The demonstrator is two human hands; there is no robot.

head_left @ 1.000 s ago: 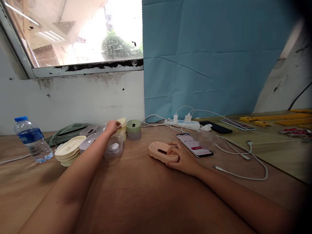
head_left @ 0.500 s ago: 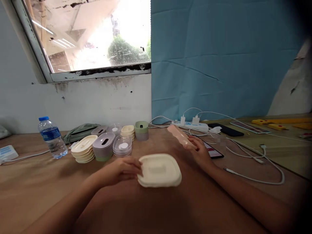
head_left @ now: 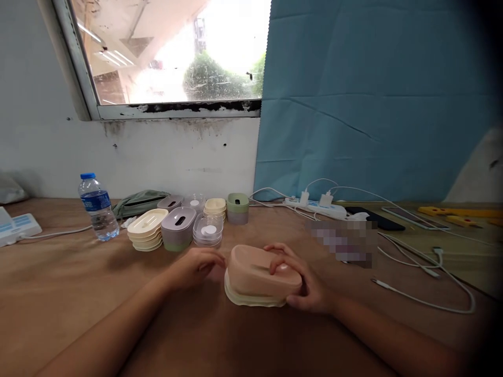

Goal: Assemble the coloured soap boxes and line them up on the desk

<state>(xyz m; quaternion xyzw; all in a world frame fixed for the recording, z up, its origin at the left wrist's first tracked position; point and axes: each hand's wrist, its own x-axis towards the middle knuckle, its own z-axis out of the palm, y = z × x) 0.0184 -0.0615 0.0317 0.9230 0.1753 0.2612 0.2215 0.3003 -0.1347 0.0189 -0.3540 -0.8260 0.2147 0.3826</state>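
In the head view, a pink plastic box (head_left: 261, 269) with rounded corners lies over a shallow cream lid (head_left: 251, 299), whose pale rim shows below its left and near sides. My right hand (head_left: 308, 283) grips the right end of the box, fingers bent over its top and thumb low at the near side. At the left end, my left hand (head_left: 200, 268) has curled fingers against the edge of the cream lid; the fingertips are partly hidden. Behind my left hand stand a stack of cream lids (head_left: 147, 230) and a lilac and green container (head_left: 178, 229) with a slotted top.
Clear plastic cups (head_left: 208, 230), smaller cream lids (head_left: 215, 207) and a green and lilac container (head_left: 238, 208) stand farther back. A water bottle (head_left: 99, 207) is at left beside a green pouch (head_left: 137, 203). White cables (head_left: 424, 309) and a power strip (head_left: 316, 206) lie at right.
My right hand has brought the pink box left and down onto the cream lid. My left hand stays at the lid's left end. The view has shifted slightly.
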